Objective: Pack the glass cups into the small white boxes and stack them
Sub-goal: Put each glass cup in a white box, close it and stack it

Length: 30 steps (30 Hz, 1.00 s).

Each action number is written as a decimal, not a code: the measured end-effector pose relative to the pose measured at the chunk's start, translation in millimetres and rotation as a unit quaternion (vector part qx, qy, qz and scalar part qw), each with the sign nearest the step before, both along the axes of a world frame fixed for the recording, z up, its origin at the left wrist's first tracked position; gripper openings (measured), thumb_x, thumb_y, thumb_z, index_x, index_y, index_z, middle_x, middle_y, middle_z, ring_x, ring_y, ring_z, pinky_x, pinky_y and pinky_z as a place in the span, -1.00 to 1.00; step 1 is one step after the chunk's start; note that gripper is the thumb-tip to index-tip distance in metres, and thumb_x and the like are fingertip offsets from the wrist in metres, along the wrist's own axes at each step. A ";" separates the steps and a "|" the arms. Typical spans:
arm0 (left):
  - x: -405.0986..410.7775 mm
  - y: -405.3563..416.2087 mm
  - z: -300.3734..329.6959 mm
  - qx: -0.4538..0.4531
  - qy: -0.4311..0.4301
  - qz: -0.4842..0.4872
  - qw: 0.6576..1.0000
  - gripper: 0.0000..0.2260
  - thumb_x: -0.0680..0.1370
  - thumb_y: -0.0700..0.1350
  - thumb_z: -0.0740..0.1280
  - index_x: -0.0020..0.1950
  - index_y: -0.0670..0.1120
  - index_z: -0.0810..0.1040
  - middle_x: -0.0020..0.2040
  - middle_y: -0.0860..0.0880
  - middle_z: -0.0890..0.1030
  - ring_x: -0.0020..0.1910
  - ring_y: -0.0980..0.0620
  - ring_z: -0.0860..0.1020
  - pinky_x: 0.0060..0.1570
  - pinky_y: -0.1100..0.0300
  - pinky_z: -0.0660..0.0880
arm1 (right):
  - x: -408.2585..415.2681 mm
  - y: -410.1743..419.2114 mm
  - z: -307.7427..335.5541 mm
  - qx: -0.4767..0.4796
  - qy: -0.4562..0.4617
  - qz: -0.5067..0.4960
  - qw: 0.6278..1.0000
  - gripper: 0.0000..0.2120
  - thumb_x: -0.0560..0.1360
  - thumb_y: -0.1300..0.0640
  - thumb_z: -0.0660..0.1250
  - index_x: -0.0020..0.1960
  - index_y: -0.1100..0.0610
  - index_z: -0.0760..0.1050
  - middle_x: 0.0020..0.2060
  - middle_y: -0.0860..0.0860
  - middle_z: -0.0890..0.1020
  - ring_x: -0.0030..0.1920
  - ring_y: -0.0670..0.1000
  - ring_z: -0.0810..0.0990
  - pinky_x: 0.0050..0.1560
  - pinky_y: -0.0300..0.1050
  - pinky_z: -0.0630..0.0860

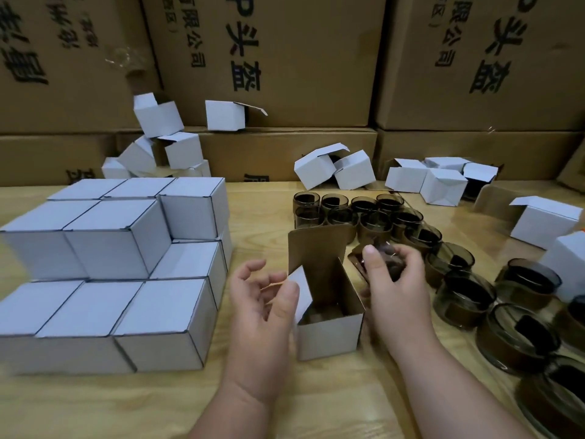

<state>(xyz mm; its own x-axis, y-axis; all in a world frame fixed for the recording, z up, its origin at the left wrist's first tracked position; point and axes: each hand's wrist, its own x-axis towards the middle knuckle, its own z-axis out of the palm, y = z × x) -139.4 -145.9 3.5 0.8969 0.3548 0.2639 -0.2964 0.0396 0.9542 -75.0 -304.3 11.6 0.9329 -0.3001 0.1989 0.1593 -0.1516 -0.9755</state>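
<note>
Blurring under the right hand (395, 280), a glass cup (384, 259).

I count two hands (262, 299), one open box (329, 334) between them, and one cup (384, 259) held. Loose cups (465, 293) number roughly eighteen; I cannot count the stacked boxes (110, 248) exactly.
</note>
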 end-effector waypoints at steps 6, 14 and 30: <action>1.7 1.6 -7.7 0.092 0.007 -0.064 0.994 -0.48 0.31 0.26 0.49 0.15 0.33 0.30 0.13 0.11 0.61 0.17 -0.03 0.63 0.13 -0.08 0.61 | -3.2 -5.2 6.8 0.119 0.017 -0.012 0.993 -0.59 0.34 -0.49 0.19 -0.03 -0.23 0.52 -0.15 -0.19 0.66 -0.12 -0.07 0.66 -0.20 -0.06 0.64; 9.0 -8.7 -0.4 0.091 -0.004 -0.033 0.995 -0.61 0.34 0.20 0.46 0.12 0.24 0.46 -0.02 0.15 0.65 -0.14 0.16 0.61 -0.24 0.31 0.51 | -12.9 -18.7 22.7 0.298 -0.047 0.014 0.953 -0.58 0.40 -0.16 0.48 0.14 0.02 0.50 0.06 0.13 0.67 -0.16 0.11 0.70 -0.11 -0.02 0.63; 4.6 -10.7 -0.5 0.160 -0.036 -0.046 0.985 -0.78 0.46 0.09 0.44 0.07 0.33 0.63 0.37 0.25 0.39 0.32 0.35 0.42 -0.06 0.55 0.44 | -22.6 -9.0 36.1 0.435 0.035 -0.012 0.900 -0.37 0.52 -0.44 0.20 0.09 0.12 0.62 -0.28 0.10 0.61 -0.43 -0.01 0.48 -0.36 -0.07 0.58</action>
